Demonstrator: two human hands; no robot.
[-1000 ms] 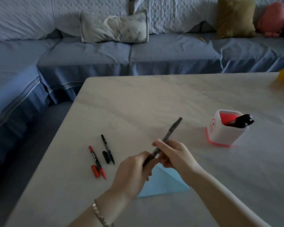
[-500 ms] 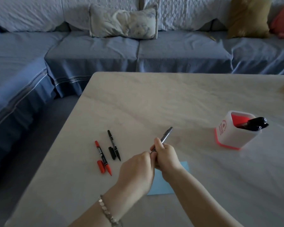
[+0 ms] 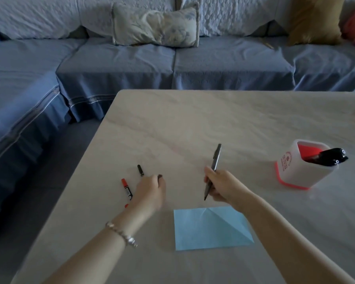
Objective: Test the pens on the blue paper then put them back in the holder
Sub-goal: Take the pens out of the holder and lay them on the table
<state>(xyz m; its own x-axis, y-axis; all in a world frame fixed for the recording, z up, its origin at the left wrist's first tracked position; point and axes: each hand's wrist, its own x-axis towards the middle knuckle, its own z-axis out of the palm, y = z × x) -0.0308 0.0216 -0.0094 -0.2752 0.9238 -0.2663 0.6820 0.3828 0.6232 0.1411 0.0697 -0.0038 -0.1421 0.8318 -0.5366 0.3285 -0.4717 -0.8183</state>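
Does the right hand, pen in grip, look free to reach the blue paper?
Probably yes: the right hand holds the pen tip-down just beyond the paper, with nothing between them.

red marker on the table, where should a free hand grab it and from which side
Judging by its pose, pinch the red marker at its bare far half, near the red end, coming from above. It lies flat on the table, and the left hand covers its near end, so only that stretch is clear.

Dim, bluish light, soft focus, curved edges
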